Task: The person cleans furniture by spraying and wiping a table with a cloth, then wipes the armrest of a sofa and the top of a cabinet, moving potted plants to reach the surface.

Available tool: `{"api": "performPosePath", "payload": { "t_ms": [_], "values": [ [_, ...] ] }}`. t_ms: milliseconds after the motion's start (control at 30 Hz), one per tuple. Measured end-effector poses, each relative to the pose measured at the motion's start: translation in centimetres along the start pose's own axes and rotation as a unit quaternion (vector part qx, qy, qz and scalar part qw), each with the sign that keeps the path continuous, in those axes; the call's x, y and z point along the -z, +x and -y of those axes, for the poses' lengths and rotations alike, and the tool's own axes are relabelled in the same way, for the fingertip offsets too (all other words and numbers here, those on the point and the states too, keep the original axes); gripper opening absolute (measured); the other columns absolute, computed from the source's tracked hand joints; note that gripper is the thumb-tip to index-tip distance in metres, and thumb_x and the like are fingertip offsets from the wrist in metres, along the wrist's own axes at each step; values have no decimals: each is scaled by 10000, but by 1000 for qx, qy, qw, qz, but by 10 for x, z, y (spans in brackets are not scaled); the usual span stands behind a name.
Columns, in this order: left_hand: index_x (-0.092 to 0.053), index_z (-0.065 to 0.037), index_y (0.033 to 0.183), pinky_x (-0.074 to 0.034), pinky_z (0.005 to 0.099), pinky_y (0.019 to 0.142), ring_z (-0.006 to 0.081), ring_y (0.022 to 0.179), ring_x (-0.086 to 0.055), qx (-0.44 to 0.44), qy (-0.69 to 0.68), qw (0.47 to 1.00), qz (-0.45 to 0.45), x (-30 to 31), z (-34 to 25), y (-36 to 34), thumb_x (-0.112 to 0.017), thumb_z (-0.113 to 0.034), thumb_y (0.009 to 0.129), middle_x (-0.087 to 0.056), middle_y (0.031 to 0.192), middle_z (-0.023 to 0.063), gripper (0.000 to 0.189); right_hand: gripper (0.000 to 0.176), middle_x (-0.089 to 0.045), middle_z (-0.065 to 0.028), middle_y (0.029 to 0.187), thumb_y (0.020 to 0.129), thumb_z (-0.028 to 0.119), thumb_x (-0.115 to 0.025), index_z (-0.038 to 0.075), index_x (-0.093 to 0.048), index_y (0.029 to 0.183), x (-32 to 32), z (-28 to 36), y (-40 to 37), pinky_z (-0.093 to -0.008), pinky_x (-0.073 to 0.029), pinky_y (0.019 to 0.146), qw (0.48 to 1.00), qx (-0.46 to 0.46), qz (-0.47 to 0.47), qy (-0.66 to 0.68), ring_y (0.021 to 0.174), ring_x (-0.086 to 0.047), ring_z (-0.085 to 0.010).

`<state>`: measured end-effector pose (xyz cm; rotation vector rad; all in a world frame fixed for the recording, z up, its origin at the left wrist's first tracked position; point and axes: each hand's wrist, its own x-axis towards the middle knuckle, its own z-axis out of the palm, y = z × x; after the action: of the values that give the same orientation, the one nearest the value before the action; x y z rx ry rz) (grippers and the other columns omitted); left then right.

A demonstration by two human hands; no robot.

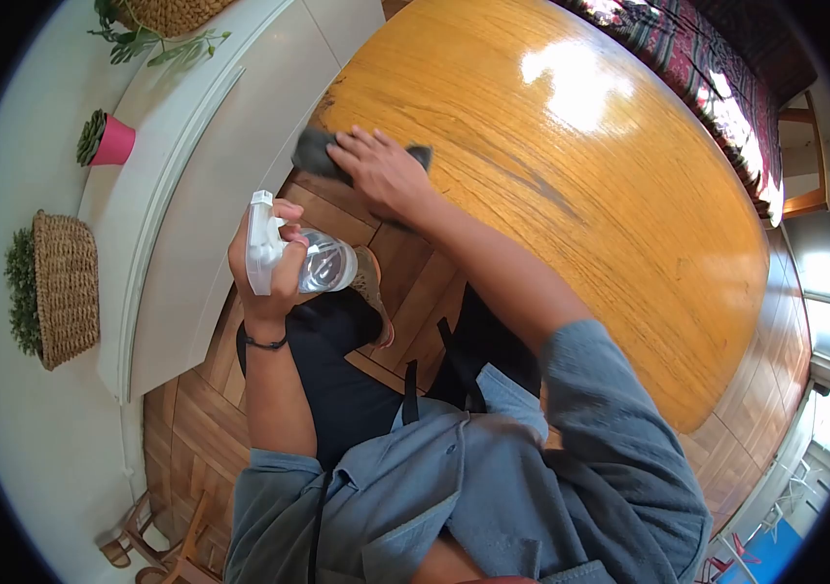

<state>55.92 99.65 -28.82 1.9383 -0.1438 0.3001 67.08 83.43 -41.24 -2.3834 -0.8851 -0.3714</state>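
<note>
My left hand (274, 255) grips a clear spray bottle (323, 263) with a white trigger head (260, 243), held in the air above the wooden floor beside the table. My right hand (376, 170) lies flat on a grey cloth (316, 154), pressing it onto the near edge of a round, glossy wooden table (571, 185). Most of the cloth is under the hand; only its two ends show.
A white shelf unit (201, 156) runs along the left wall with a pink plant pot (108, 141) and woven baskets (65, 287) holding plants. A patterned rug (687, 49) and a wooden chair (804, 156) lie beyond the table. My foot (371, 292) stands on the parquet.
</note>
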Motion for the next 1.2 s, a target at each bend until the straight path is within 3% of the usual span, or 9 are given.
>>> {"api": "performPosePath", "payload": {
  "t_ms": [100, 233, 367, 500, 633, 800, 1000, 1100, 1200],
  "values": [
    [-611, 10, 976, -492, 271, 733, 136, 787, -562, 0, 10, 1000, -6, 0, -2, 1, -568, 10, 736, -616, 983, 93, 244, 534, -455, -147, 1494, 883, 136, -517, 53, -483, 1409, -17, -1, 31, -455, -309, 1160, 998, -60, 17, -10, 1409, -394, -319],
    [-618, 10, 997, -496, 280, 752, 137, 799, -565, 14, 2, 1000, -2, -3, -2, 2, -567, 2, 752, -619, 997, 84, 250, 545, -456, -143, 1495, 864, 99, -538, 54, -489, 1405, -4, 1, -4, -462, -303, 1163, 998, -59, 6, 4, 1410, -397, -312],
    [-623, 13, 1023, -497, 287, 773, 139, 810, -562, 5, 32, 999, 1, -5, 5, 6, -572, -1, 760, -621, 1010, 77, 269, 505, -478, -131, 1471, 863, 134, -551, 76, -533, 1365, 65, 17, -122, -460, -312, 1158, 997, -64, 27, -22, 1403, -404, -296],
    [-631, 21, 1015, -497, 293, 772, 151, 802, -558, 22, 16, 999, 19, -11, 0, 11, -579, -9, 767, -621, 1007, 84, 256, 546, -518, -136, 1437, 801, 3, -517, 69, -555, 1341, 163, 41, -255, -471, -357, 1127, 967, -247, 10, -60, 1356, -466, -325],
    [-636, 22, 1005, -490, 288, 758, 157, 781, -552, -16, 16, 999, 31, -11, -6, 5, -572, -1, 759, -618, 1024, 90, 255, 639, -509, -165, 1447, 742, -52, -451, 61, -547, 1364, 236, 45, -412, -487, -344, 1132, 884, -421, -106, -171, 1379, -439, -363],
    [-635, 14, 993, -483, 287, 769, 155, 789, -535, -19, 15, 998, 50, -16, -7, 5, -566, -5, 741, -613, 1034, 88, 262, 589, -466, -180, 1485, 856, 25, -445, 93, -485, 1440, 297, 31, -567, -487, -304, 1152, 721, -602, -204, -275, 1410, -376, -396],
    [-636, 13, 992, -491, 306, 772, 163, 774, -525, -24, 21, 998, 57, -19, -3, 8, -547, -7, 732, -599, 1036, 111, 275, 527, -461, -185, 1483, 910, 84, -446, 60, -471, 1436, 344, -21, -638, -445, -331, 1143, 571, -720, -216, -331, 1387, -395, -400],
    [-639, 13, 992, -497, 310, 772, 161, 770, -526, -21, 29, 998, 59, -10, 2, 9, -549, -8, 726, -602, 1039, 112, 281, 525, -477, -192, 1467, 901, 68, -462, 46, -479, 1425, 334, -16, -612, -436, -324, 1150, 570, -721, -237, -315, 1380, -408, -395],
    [-638, 13, 989, -501, 311, 775, 160, 771, -528, -15, 18, 999, 44, -5, 7, 9, -552, -12, 724, -605, 1047, 112, 280, 535, -494, -200, 1448, 886, 34, -472, 49, -485, 1421, 301, -2, -553, -431, -336, 1147, 663, -649, -225, -297, 1377, -420, -383]
  ]
}}
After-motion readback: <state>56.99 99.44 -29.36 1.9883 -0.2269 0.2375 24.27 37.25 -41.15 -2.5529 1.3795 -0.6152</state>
